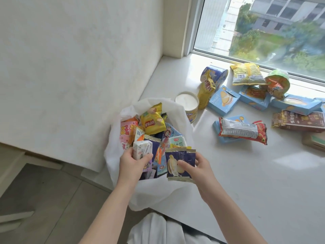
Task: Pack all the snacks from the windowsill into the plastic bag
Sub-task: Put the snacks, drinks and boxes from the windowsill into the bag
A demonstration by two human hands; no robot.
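Observation:
A white plastic bag (pixel 175 108) stands open at the left end of the windowsill (pixel 246 173), filled with several snack packets. My left hand (pixel 131 164) grips a small white printed packet (pixel 141 148) inside the bag's mouth. My right hand (pixel 197 169) pinches a dark blue sandwich-biscuit sachet (pixel 175 162) over the bag's near rim. Loose on the sill lie a red-and-white packet (pixel 242 132), light blue boxes (pixel 222 101), a yellow chip bag (pixel 246 74), a blue tub (pixel 213 74), a yellow packet (pixel 205 92) and a brown box (pixel 302 120).
A round white-lidded can (pixel 187 102) stands just behind the bag. A green-rimmed cup snack (pixel 277 83) lies by the window frame (pixel 263 66). A cardboard-coloured box (pixel 314 141) sits at the right edge. The white wall (pixel 79 67) rises on the left; floor lies below.

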